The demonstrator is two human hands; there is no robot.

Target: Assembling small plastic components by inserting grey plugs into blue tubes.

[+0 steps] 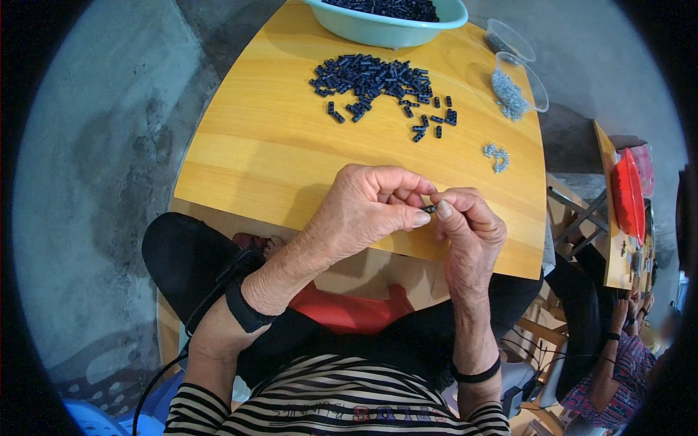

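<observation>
Over the near edge of the wooden table [262, 160], my hands meet at the fingertips. A small black plastic piece [429, 209] is pinched between them, mostly covered by the fingers. My left hand [374, 200] is closed on it with thumb and forefinger. From the other side, my right hand [471, 225] also grips it with thumb and fingers; whether it holds a tiny screw too, I cannot tell. Farther back lies a heap of similar black plastic pieces [374, 80], several scattered loose at its right. A few small silver screws [497, 158] lie beyond my right hand.
A pale blue basin [385, 30] of black pieces stands at the far edge. At the far right, a clear tub [536, 86] lies tipped beside spilled silver screws [509, 94], near another clear tub [512, 40]. Another person [611, 370] works at a second table on the right.
</observation>
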